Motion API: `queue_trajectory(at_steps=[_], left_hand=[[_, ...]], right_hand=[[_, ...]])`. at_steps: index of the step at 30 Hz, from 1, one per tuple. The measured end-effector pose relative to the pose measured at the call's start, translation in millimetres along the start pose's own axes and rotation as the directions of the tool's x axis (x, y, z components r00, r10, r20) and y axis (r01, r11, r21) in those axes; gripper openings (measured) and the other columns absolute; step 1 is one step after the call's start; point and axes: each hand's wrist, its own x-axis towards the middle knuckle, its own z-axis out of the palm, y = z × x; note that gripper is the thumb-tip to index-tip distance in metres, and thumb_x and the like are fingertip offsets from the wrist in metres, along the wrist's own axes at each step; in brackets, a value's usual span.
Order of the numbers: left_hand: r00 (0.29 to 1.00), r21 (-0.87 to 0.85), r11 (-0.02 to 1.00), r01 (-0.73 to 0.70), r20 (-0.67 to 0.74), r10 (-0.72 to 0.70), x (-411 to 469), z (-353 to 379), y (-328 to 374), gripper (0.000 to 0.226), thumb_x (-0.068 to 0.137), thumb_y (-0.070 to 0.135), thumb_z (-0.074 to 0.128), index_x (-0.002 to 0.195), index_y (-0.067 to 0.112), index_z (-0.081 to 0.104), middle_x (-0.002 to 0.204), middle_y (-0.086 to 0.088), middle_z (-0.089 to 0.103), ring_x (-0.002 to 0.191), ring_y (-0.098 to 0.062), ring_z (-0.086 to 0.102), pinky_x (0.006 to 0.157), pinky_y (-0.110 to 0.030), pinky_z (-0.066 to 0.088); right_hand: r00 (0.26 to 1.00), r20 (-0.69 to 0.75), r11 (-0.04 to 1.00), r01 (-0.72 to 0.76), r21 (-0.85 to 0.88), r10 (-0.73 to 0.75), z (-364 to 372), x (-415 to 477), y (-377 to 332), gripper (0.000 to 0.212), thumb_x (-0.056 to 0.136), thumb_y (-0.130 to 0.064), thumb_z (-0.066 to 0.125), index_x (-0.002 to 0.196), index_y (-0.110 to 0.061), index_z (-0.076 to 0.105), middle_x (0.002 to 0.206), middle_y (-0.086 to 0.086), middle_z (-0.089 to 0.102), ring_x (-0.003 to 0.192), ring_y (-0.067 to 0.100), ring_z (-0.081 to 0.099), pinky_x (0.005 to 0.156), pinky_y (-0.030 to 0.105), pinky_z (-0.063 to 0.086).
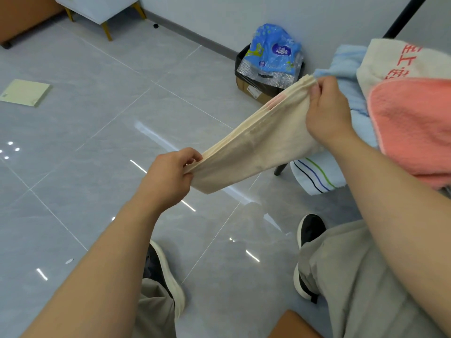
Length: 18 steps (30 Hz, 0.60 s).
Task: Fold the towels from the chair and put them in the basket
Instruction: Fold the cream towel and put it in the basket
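A box [253,91] by the wall [219,15] holds blue plastic wrap [273,52]. Above the glossy tiled floor [97,118], our left hand [168,176] and right hand [327,111] each pinch an end of the folded cream towel [253,145], beside the pile [410,123].

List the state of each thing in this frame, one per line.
cream towel: folded in layers, stretched between both hands
left hand: pinches its near end
right hand: grips its far end
pink towel: unfolded, lying on top
light blue towel: unfolded, bunched
striped towel: hanging down
cardboard box: open, blue packet inside
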Motion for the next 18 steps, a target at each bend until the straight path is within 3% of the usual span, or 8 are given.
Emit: queue_trajectory(at_steps=[4, 9, 14, 18], left_hand=[[0.998, 0.068, 0.998, -0.018, 0.057, 0.014, 1.1, 1.6, -2.8, 0.046, 0.082, 0.0, 0.054, 0.115, 0.029, 0.067, 0.099, 0.0, 0.068, 0.093, -0.024, 0.061, 0.077, -0.04, 0.053], [0.994, 0.124, 0.992, -0.017, 0.114, 0.003, -0.1, 2.7, 5.1, 0.043, 0.076, -0.007, 0.052, 0.095, 0.022, 0.079, 0.087, -0.002, 0.072, 0.086, -0.025, 0.062, 0.074, -0.038, 0.054], [0.993, 0.152, 0.988, -0.011, 0.121, -0.008, 2.9, 3.4, 6.3, 0.039, 0.074, -0.006, 0.054, 0.085, 0.022, 0.079, 0.083, 0.0, 0.069, 0.082, -0.024, 0.062, 0.071, -0.041, 0.054], [0.999, 0.119, 0.992, 0.04, 0.015, -0.042, 4.3, 2.4, 5.2, 0.032, 0.076, -0.003, 0.06, 0.085, 0.024, 0.076, 0.084, 0.006, 0.061, 0.083, -0.016, 0.055, 0.064, -0.024, 0.041]], right_hand=[[0.997, 0.066, 0.996, -0.042, -0.077, 0.048, 1.0, 0.1, 1.9, 0.026, 0.107, -0.023, 0.036, 0.125, -0.009, 0.048, 0.121, 0.015, 0.063, 0.111, 0.037, 0.056, 0.082, 0.038, 0.036], [0.991, 0.094, 0.992, -0.084, -0.099, 0.093, -0.2, -1.8, -0.7, 0.026, 0.106, -0.023, 0.037, 0.126, -0.011, 0.048, 0.125, 0.014, 0.062, 0.115, 0.036, 0.055, 0.088, 0.04, 0.038], [0.99, 0.096, 0.99, -0.097, -0.099, 0.106, -1.8, -2.4, -1.0, 0.026, 0.106, -0.021, 0.039, 0.128, -0.01, 0.048, 0.125, 0.014, 0.062, 0.116, 0.035, 0.055, 0.087, 0.037, 0.037], [0.986, 0.084, 0.988, -0.134, -0.082, 0.141, -2.5, -0.7, 1.7, 0.024, 0.104, -0.018, 0.04, 0.126, -0.011, 0.048, 0.123, 0.014, 0.062, 0.114, 0.034, 0.055, 0.087, 0.037, 0.039]])
